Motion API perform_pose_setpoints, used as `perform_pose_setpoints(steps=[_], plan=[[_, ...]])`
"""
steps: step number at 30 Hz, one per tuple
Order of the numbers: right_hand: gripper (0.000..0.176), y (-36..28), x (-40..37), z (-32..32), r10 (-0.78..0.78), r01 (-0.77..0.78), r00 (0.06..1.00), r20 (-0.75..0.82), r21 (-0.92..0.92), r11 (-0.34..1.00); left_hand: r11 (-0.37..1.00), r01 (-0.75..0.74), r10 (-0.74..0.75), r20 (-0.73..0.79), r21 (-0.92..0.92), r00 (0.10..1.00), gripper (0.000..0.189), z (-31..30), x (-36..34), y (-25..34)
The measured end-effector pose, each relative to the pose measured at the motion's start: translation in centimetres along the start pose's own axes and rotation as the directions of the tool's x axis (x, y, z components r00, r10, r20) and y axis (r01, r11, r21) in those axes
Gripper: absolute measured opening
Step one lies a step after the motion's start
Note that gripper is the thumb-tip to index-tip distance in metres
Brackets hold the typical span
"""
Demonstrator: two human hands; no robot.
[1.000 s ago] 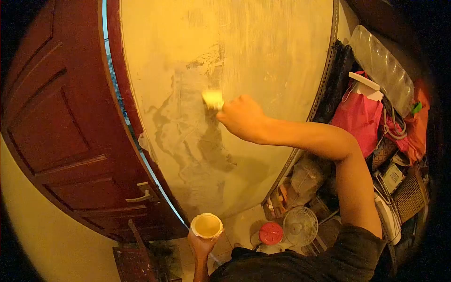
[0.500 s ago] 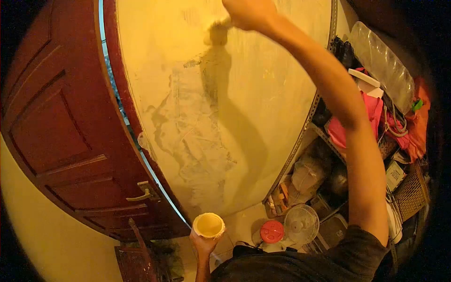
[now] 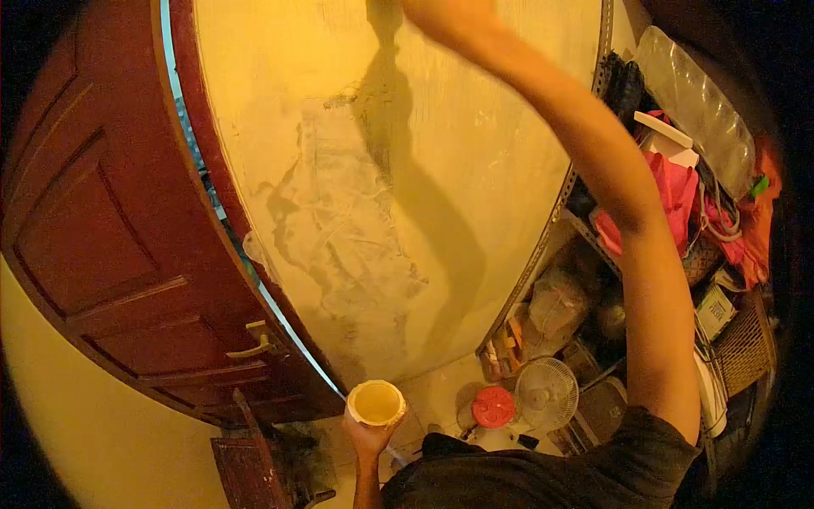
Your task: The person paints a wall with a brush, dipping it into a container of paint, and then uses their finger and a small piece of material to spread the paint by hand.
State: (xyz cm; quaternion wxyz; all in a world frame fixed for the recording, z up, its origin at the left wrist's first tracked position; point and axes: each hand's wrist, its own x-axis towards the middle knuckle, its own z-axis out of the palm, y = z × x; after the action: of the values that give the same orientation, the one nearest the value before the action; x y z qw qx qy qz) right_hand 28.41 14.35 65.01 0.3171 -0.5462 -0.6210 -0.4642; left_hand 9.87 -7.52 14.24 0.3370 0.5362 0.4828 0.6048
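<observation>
My left hand (image 3: 370,436) is wrapped round a small open tub (image 3: 376,403) with a pale yellow inside and smears on its rim, held upright low in front of me. My right arm reaches up across the wall (image 3: 500,153), and my right hand (image 3: 449,15) is at the top edge of the view, partly cut off. Its fingers are closed on what looks like a paintbrush, itself hardly visible now. A dark shadow of arm and hand falls on the yellowish wall. Left of that shadow is a rough, paler patch (image 3: 339,229) with uneven edges.
A dark red panelled door (image 3: 110,229) with a lever handle (image 3: 252,346) stands at left, a bright gap beside it. Right are shelves with bags and a pink cloth (image 3: 674,199). A fan (image 3: 547,394), a red-lidded container (image 3: 493,407) and a wooden stool (image 3: 246,471) stand low down.
My right hand has moved up against the wall, and its shadow rose with it. The view has shifted slightly. My left hand still holds the tub in nearly the same place.
</observation>
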Motion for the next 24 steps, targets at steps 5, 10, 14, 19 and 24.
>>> perform_pose_setpoints(steps=[5,10,14,19,24], plan=[[0.009,-2.1,-9.4,1.9,-0.465,0.476,0.876,0.125,-0.078,0.876,0.999,-0.031,0.031,0.008,-0.018,1.000,0.072,-0.1,-0.3,-3.2],[0.008,-2.7,-15.7,3.0,-0.508,0.525,0.782,0.360,0.058,0.849,0.999,-0.033,0.033,0.030,-0.010,0.999,0.071,-0.2,-0.5,-2.3],[0.009,-2.0,-16.0,0.5,-0.530,0.534,0.667,0.524,0.160,0.830,0.996,-0.073,0.069,0.069,0.046,0.995,0.069,-0.4,-0.1,-0.5],[0.013,-1.7,-13.0,1.2,-0.468,0.507,0.725,0.506,0.069,0.859,1.000,0.002,0.000,0.082,-0.019,0.997,0.068,0.3,-0.5,-1.1],[0.018,-0.3,-3.9,-1.0,-0.366,0.395,0.896,0.251,-0.077,0.915,0.999,-0.045,0.045,0.067,-0.010,0.997,0.067,0.6,-0.3,-0.4]])
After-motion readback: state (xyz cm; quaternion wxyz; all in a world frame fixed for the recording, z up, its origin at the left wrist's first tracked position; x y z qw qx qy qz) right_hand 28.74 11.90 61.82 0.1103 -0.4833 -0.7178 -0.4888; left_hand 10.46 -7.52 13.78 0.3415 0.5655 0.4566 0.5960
